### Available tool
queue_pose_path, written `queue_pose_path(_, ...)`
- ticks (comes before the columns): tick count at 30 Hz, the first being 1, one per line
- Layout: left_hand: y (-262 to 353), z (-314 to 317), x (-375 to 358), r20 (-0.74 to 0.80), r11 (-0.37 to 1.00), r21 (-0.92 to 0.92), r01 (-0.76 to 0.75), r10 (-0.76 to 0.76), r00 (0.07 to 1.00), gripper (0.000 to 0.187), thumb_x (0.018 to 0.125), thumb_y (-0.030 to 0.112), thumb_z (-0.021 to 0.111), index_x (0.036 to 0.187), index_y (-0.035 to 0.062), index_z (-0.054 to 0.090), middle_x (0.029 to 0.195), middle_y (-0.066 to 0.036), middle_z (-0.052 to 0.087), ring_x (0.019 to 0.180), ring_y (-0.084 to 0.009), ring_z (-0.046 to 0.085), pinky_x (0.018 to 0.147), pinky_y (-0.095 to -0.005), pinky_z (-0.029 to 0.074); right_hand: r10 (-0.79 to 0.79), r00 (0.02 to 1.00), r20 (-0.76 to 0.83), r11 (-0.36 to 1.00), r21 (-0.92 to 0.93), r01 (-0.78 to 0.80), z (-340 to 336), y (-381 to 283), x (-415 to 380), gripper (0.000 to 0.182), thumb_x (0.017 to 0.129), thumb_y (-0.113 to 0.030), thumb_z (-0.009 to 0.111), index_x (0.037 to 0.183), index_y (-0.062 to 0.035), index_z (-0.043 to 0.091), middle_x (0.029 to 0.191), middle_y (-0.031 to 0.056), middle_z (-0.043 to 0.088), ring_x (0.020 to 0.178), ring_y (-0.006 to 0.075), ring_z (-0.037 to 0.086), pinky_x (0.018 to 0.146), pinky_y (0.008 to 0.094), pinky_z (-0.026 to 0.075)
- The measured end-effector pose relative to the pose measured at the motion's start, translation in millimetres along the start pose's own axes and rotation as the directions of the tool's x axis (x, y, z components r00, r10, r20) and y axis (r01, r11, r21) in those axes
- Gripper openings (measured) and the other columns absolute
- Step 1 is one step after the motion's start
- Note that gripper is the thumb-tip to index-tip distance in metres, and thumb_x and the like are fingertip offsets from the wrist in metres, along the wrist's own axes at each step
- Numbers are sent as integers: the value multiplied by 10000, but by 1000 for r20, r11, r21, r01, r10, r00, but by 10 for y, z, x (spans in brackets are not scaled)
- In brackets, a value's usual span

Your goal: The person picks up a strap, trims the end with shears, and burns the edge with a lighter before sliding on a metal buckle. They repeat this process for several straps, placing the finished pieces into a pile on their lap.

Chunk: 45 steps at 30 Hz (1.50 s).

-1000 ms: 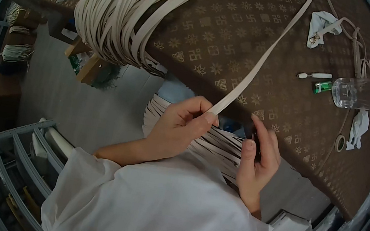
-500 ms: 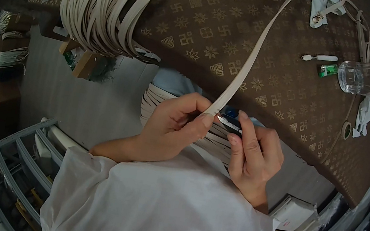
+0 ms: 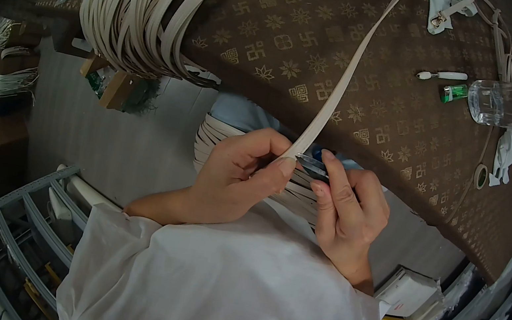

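My left hand (image 3: pixel 243 175) pinches a long cream strap (image 3: pixel 341 86) between thumb and forefinger, near the table's front edge. From there the strap runs up across the brown patterned table. My right hand (image 3: pixel 355 209) grips a small dark-handled tool with a metal tip (image 3: pixel 312 165), its fingers partly hiding the handle. The tip touches or nearly touches the strap beside my left thumb. More cream straps (image 3: pixel 212 140) lie behind and below my hands, over my lap.
A thick bundle of cream straps (image 3: pixel 135 13) hangs over the table's left end. On the patterned table (image 3: pixel 273 49) at right are a clear bottle (image 3: pixel 502 105), a green box (image 3: pixel 454 93), a white-handled tool (image 3: pixel 450 76) and a tape roll (image 3: pixel 481 176). A metal rack (image 3: pixel 16 196) stands lower left.
The tool in my right hand has shifted slightly left and up and turned a little, its tip now closer to the strap. My left hand keeps its pinch.
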<state>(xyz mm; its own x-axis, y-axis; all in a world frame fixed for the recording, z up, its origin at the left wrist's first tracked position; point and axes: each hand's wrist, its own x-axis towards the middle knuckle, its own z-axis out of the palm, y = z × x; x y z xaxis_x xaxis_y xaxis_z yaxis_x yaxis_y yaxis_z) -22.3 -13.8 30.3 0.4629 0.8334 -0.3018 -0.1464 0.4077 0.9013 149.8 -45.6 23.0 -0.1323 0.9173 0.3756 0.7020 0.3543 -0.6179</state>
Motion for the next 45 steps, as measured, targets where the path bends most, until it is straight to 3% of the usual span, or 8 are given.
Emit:
queue_pose_path(23,23,-2,-13,29,997,-60,-40,41,999,100,873,70,453,907,-11,499,723,9,492,632,-22,442,552,-158,372,-9,1000,-19,998,-60,8,-2,-25,-9,373,658,-150,684,1008,-45,613,640,39,465,523,158,436,454,267,376)
queue_pose_path(35,35,-6,-5,52,997,-71,-16,20,998,102,872,73,460,903,-7,515,701,12,486,621,-17,436,533,-157,358,-111,991,-68,979,-182,97,10,10,-26,370,649,-179,692,988,-52,620,599,13,438,478,142,402,401,246,335)
queue_pose_path(38,42,-13,-6,49,998,-63,4,-1,999,109,875,80,459,910,-1,524,699,16,487,625,-14,438,533,-154,355,-115,990,-77,983,-154,102,30,41,-16,343,669,-166,681,982,-38,618,594,20,432,472,140,397,409,241,335)
queue_pose_path(40,61,-13,-8,46,997,-74,22,-18,999,116,877,85,458,918,2,527,698,18,488,627,-13,439,532,-152,353,44,991,-123,993,114,-30,41,61,-13,319,697,-142,663,985,-16,610,605,31,440,483,133,409,419,236,336)
queue_pose_path(44,48,-25,-8,56,996,-85,41,-36,998,140,880,100,459,959,5,527,713,18,492,635,-11,441,535,-148,349,157,980,-121,968,215,-129,-11,-2,65,285,725,-104,639,985,5,598,618,43,445,508,132,426,449,226,347)
queue_pose_path(45,37,-25,-5,57,996,-85,42,-38,998,140,880,100,459,959,5,527,713,18,492,635,-11,441,535,-148,349,190,980,-64,934,318,-160,-21,-13,91,262,738,-96,630,973,12,589,633,39,459,527,124,437,470,220,360)
